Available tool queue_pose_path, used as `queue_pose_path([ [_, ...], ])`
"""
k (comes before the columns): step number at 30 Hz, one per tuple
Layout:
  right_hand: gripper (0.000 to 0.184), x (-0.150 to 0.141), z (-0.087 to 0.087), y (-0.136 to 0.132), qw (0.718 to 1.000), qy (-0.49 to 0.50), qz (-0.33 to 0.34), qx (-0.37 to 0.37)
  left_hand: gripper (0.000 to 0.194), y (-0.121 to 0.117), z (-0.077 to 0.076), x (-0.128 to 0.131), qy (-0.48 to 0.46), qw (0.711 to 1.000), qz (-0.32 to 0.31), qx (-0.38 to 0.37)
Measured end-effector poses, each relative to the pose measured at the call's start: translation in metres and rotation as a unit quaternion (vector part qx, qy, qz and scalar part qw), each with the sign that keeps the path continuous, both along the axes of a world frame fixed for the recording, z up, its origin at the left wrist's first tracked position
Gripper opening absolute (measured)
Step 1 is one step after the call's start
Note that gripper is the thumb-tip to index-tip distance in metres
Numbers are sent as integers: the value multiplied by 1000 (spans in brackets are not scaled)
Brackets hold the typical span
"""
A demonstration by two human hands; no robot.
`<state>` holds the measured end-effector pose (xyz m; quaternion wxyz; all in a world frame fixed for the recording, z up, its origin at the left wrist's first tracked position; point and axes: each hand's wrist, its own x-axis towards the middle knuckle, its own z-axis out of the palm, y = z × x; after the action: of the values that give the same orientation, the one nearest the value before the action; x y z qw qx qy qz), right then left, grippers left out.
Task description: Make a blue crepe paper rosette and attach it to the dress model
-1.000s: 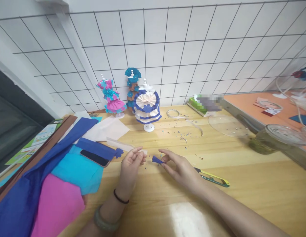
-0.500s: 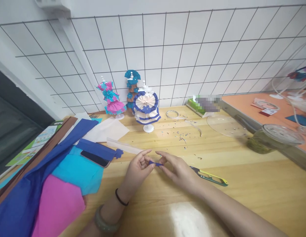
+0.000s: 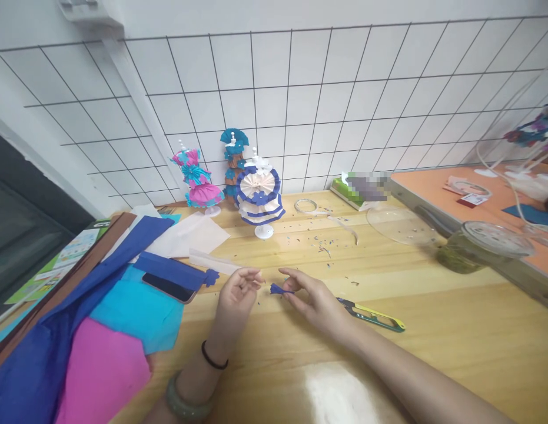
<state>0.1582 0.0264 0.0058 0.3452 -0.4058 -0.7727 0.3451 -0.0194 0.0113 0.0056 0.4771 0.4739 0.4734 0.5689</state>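
My right hand (image 3: 311,294) pinches the narrow end of a small dark blue piece of crepe paper (image 3: 278,289), whose wider, fanned end points left. Beside it, my left hand (image 3: 239,290) is apart from the piece, with its fingers loosely curled and separated; I see nothing clearly held in it. Yellow and black snips (image 3: 375,314) lie by my right wrist. A blue paper flower (image 3: 211,277) lies to the left, next to a phone (image 3: 170,287). Behind the hands stands a white dress-form figure (image 3: 258,197) in white and blue paper ruffles.
Blue (image 3: 44,341), turquoise (image 3: 136,312) and pink paper (image 3: 103,377) sheets cover the left side. Two more dressed figures, a pink one (image 3: 203,194) and a teal one (image 3: 234,156), stand at the back. Paper scraps, a tape roll (image 3: 306,205) and a glass jar (image 3: 461,257) sit farther right.
My left hand has let go of the blue paper piece and moved left. The piece stays in my right hand, its free end now spread. The view has shifted slightly.
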Motion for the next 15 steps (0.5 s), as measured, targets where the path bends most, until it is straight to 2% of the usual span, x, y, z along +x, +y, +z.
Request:
queue_pose_path([
  [2,41,1,-1,2,1000,-3,-9,-15,6,1,2,-4,-16,1000,17,12],
  [7,42,0,-3,5,999,1,-13,-35,4,0,7,-2,-74,997,-5,-24],
  [11,42,-1,-3,5,999,2,-14,-38,7,-1,9,3,-22,1000,-7,-19],
  [15,42,-1,-1,6,999,5,-14,-45,12,-1,5,2,54,998,-11,-3],
])
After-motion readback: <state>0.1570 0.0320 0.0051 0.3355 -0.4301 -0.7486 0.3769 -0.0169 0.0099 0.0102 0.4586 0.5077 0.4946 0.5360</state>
